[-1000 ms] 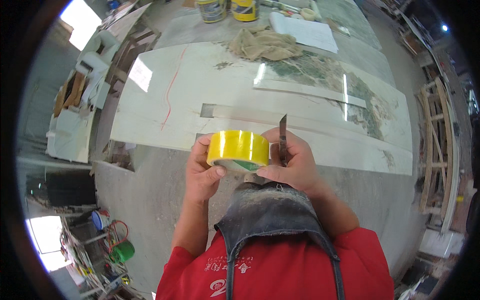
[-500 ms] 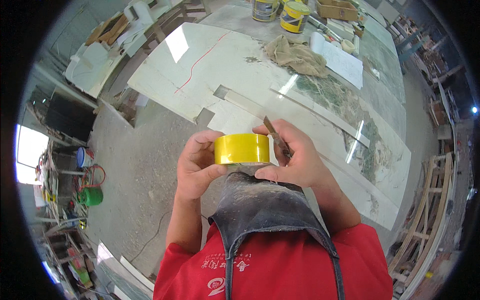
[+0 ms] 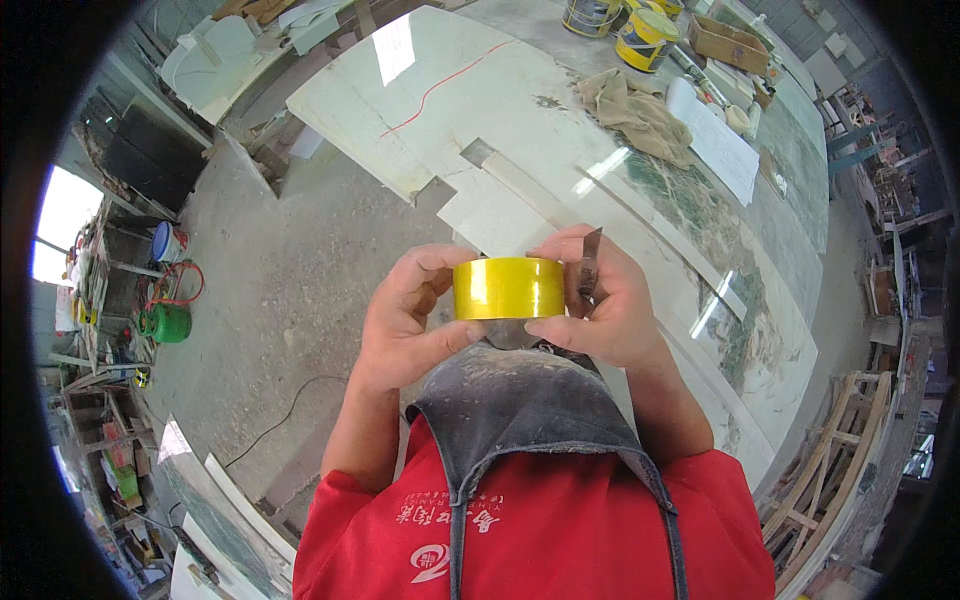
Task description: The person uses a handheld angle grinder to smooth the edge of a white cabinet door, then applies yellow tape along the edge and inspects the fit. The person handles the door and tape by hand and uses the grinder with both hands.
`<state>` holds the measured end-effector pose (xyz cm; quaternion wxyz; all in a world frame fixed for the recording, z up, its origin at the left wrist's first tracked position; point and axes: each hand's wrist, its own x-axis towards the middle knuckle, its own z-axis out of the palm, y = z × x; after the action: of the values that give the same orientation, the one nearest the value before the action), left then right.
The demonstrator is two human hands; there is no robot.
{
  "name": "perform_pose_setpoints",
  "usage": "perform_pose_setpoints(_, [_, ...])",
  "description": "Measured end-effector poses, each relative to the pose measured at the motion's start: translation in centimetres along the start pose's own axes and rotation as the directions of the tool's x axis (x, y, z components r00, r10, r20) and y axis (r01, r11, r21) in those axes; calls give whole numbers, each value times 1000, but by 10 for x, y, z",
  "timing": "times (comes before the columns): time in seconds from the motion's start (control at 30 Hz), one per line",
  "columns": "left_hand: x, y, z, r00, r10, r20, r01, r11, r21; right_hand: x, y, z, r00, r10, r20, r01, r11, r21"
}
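A roll of yellow tape (image 3: 508, 289) is between my two hands in front of my dark apron, its shiny outer face turned toward me. My left hand (image 3: 412, 315) is closed on the roll's left side, with the thumb at its lower edge. On the other side, my right hand (image 3: 622, 305) grips the roll by thumb and index finger. A dark, narrow blade (image 3: 590, 262) sticks up from among the right hand's fingers; whatever handle it has is hidden there.
Beyond my hands lies a large pale stone slab (image 3: 400, 150) with a red line and cut-out notches. Narrow strips, a tan cloth (image 3: 640, 118), paper sheets (image 3: 722, 150) and yellow buckets (image 3: 645, 40) rest farther along. A green bucket (image 3: 168, 322) stands at left, wooden frames (image 3: 830, 450) at right.
The roll has turned so its lower rim no longer shows. The blade in my right hand now stands more upright. The surroundings have shifted in view.
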<state>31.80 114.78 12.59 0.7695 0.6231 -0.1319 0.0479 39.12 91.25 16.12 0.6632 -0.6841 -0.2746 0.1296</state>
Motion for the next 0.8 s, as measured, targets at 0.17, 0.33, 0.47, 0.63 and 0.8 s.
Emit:
perform_pose_setpoints(0.17, [13, -1, -21, 996, 73, 46, -73, 997, -12, 12, 12, 5, 999, -39, -11, 39, 999, -17])
perform_pose_setpoints(0.33, [25, -4, -42, 995, 73, 66, -69, 996, -64, 22, 22, 20, 997, -2, -82, 9, 996, 94])
perform_pose_setpoints(0.47, [37, -8, -60, 994, 52, 94, -39, 989, -141, 30, 28, 27, 991, -4, -136, 13, 998, 63])
perform_pose_setpoints(0.63, [55, -11, -83, 985, 92, 146, -100, 994, 47, 35, 25, 25, 992, 100, -80, -99, 995, 17])
perform_pose_setpoints(0.8, [81, -1, -96, 939, 186, 289, -266, 926, 267, 39, 23, 31, 980, 140, -143, -125, 986, 111])
